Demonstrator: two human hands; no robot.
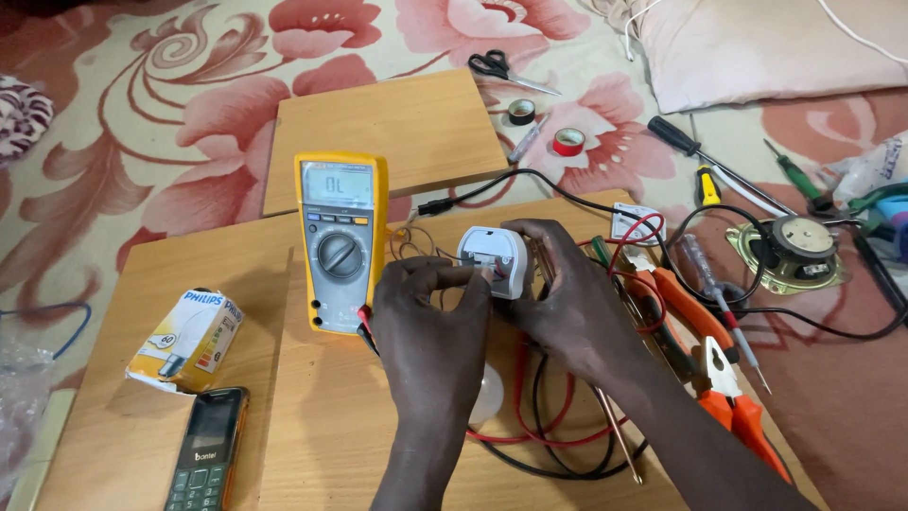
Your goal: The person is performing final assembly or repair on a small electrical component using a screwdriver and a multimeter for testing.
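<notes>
My left hand [430, 326] and my right hand [567, 293] meet over a small white and grey plastic electrical fitting [492, 255] on a wooden board [331, 426]. The right hand cups the fitting from the right; the left hand's fingertips press at its front face, and whether they pinch a probe tip is hidden. A yellow multimeter [340, 241] stands just left of the hands, its screen lit. Red and black leads [544, 431] loop under my wrists. Part of a white bulb [487, 393] shows below the left wrist.
A bulb carton [189, 341] and a black phone [208, 449] lie at the left. Orange-handled pliers [728, 378], screwdrivers [719, 289], a small speaker [790, 251] sit right. Scissors [506, 68], black [521, 112] and red tape rolls [568, 141], a pillow [757, 47] lie behind.
</notes>
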